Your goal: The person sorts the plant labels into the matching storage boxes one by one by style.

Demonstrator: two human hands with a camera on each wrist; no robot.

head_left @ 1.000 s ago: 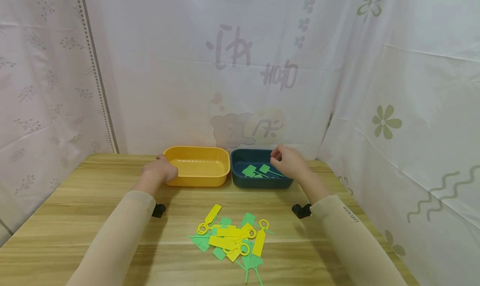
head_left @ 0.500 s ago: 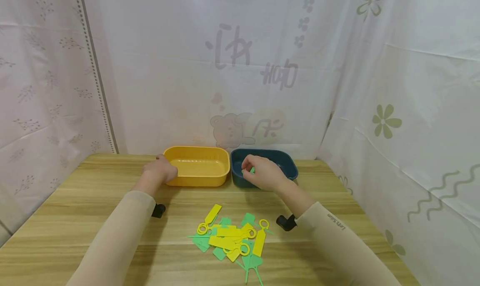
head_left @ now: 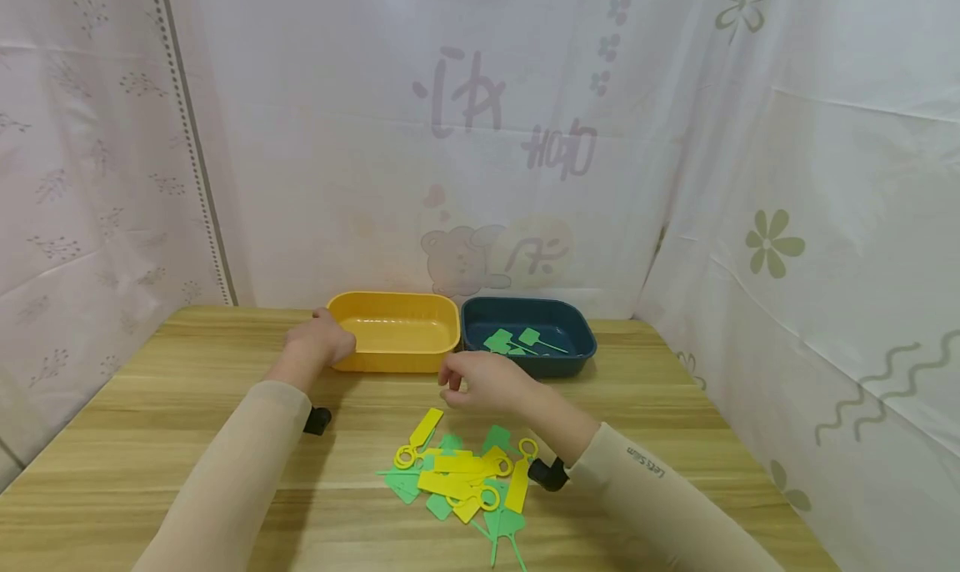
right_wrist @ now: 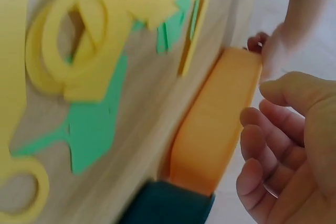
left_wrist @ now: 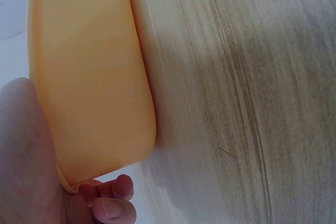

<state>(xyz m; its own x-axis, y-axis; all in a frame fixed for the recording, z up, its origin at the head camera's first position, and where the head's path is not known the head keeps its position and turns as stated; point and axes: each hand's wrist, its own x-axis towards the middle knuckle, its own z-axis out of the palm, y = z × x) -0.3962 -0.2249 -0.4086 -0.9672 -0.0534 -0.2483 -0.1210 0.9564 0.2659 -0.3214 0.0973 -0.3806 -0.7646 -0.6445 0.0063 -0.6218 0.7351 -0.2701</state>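
My left hand (head_left: 321, 340) grips the left end of a yellow plastic bin (head_left: 401, 362) by its rim. In the left wrist view, the thumb lies along the rim of the bin (left_wrist: 97, 82) and the fingertips (left_wrist: 112, 209) curl round its corner. My right hand (head_left: 491, 382) hovers before the gap between the two bins, its fingers loosely bent around nothing. Below it, several yellow ring-ended tags (head_left: 450, 485) and green stemmed tags (head_left: 497, 439) lie overlapping in a pile. The right wrist view shows the same green tags (right_wrist: 94, 124) close up.
A dark blue bin (head_left: 543, 367) stands right beside the yellow one and holds several green tags (head_left: 528, 337). Both bins sit at the back of the wooden table (head_left: 172, 405), before a patterned curtain (head_left: 322, 155).
My right hand has moved left and toward me, from over the dark blue bin to in front of it. My left hand and the pile have stayed put.
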